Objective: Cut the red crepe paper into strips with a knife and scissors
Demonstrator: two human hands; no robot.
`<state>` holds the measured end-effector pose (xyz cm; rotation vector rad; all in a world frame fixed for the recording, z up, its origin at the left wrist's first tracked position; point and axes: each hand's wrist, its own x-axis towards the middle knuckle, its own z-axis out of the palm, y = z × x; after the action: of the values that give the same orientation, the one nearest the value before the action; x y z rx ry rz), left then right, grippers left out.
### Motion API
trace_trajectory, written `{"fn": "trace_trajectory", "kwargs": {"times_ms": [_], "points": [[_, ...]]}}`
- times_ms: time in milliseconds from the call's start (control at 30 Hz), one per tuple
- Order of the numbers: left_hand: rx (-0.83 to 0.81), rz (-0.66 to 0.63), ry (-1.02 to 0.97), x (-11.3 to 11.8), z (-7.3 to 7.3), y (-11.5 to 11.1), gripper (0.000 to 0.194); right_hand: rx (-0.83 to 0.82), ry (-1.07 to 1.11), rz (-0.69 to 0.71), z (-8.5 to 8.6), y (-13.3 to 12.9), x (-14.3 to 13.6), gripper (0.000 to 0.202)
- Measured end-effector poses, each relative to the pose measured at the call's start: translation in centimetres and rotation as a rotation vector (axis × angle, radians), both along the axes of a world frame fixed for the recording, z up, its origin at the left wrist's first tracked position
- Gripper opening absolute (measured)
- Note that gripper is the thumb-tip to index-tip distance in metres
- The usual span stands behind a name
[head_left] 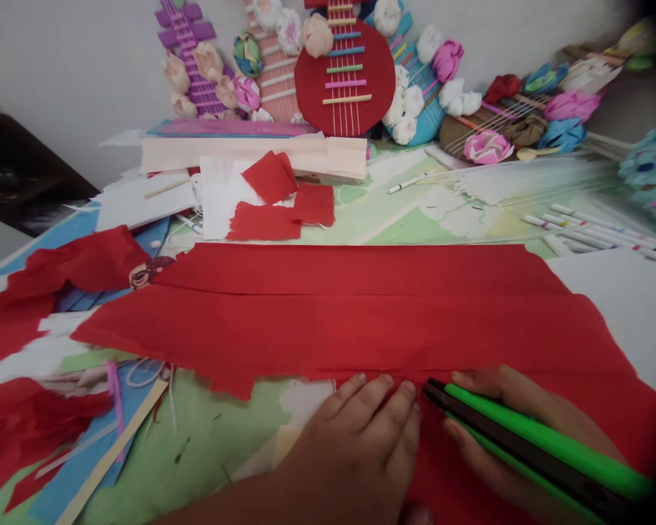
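Observation:
A large sheet of red crepe paper point(317, 328) stretches across the table in front of me, with creases along its length and ragged edges on the left. My left hand point(361, 445) lies flat on its near part, fingers stretched out and pressing it down. My right hand point(525, 423) is closed around a long green and black stapler point(525, 445). The stapler's black tip points left and touches or hovers just over the paper, close to my left fingertips; I cannot tell which.
Small red paper pieces point(270, 219) lie behind the sheet. Paper-flower-trimmed model instruments, including a red one point(344, 80), lean on the wall. White sticks point(595, 230) rest at right. Crumpled red scraps point(33, 430) and a pale wooden strip point(114, 452) are at left.

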<state>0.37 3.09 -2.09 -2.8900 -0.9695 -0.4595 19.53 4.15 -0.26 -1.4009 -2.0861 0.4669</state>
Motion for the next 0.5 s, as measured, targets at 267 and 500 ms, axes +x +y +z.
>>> {"fn": "trace_trajectory", "kwargs": {"times_ms": [267,500], "points": [[0.015,-0.012,-0.002,-0.03,-0.18,0.13,0.052,0.002,-0.067,-0.031,0.02,-0.43,0.11,0.006],[0.046,-0.008,0.001,0.00,0.03,0.30,0.046,-0.029,-0.078,-0.042,-0.32,-0.50,0.19,0.006]]}}
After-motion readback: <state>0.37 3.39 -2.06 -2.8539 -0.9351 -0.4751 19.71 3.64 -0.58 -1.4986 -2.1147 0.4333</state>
